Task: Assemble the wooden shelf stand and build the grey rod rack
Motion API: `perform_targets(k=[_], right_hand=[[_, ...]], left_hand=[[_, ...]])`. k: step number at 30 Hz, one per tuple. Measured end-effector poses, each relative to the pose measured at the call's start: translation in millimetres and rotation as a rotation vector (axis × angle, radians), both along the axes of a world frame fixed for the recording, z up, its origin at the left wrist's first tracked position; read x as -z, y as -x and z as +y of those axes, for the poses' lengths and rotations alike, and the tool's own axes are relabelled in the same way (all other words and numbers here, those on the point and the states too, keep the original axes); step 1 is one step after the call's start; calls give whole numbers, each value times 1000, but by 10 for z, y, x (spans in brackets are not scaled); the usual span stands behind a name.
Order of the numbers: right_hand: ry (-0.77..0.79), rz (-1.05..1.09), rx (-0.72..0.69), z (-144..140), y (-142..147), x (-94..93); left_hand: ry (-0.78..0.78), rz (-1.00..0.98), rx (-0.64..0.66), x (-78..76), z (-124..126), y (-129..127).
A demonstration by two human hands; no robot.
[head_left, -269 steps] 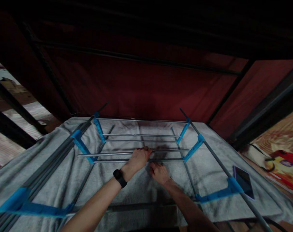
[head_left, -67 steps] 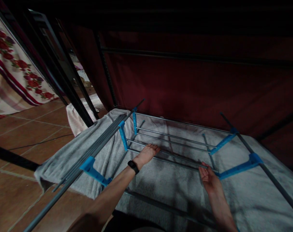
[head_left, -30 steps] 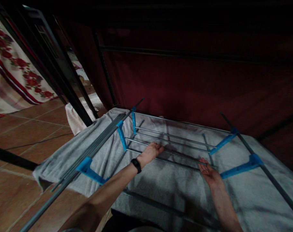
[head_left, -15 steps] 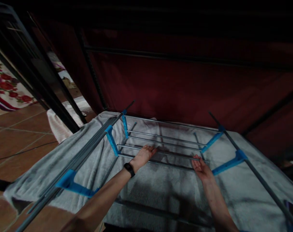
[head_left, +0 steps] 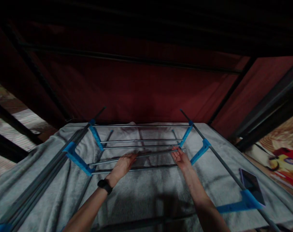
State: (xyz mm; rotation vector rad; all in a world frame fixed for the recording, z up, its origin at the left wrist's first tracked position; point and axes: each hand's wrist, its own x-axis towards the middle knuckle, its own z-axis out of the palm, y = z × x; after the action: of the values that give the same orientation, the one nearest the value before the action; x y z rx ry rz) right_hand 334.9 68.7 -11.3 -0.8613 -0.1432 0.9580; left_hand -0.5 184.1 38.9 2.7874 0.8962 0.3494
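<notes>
A partly assembled rack of grey metal tubes and blue plastic brackets lies on a grey blanket. My left hand [head_left: 124, 163], with a black band on the wrist, is closed over a loose metal tube [head_left: 156, 154]. My right hand [head_left: 181, 158] grips the same tube near its right end, palm turned up. That tube slants, its right end higher in view than its left. Its left end is by a blue bracket [head_left: 80, 162]; its right end is apart from the right blue bracket [head_left: 201, 151]. Another crossbar [head_left: 151, 168] runs just below it.
Several loose tubes [head_left: 43, 174] lie along the left side of the blanket [head_left: 137, 196]. A phone [head_left: 252, 187] rests at the right beside a long side tube. A dark red cloth [head_left: 146, 93] on a dark frame stands behind. Colourful packages [head_left: 288, 161] are at far right.
My view has swung to the right, bringing the phone and packages into sight. The held tube's right end has risen relative to the other crossbars, with both hands still on it.
</notes>
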Motion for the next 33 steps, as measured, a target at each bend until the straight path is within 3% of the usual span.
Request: perform_targets(k=[6, 16, 33], right_hand=[[16, 113, -4, 93, -104, -131], [51, -45, 15, 130, -293, -310], [173, -430, 448, 297, -598, -537]], left_hand=[[-22, -48, -21, -15, 9, 9], [-35, -113, -59, -61, 86, -43], [-122, -125, -93, -273, 239, -222]])
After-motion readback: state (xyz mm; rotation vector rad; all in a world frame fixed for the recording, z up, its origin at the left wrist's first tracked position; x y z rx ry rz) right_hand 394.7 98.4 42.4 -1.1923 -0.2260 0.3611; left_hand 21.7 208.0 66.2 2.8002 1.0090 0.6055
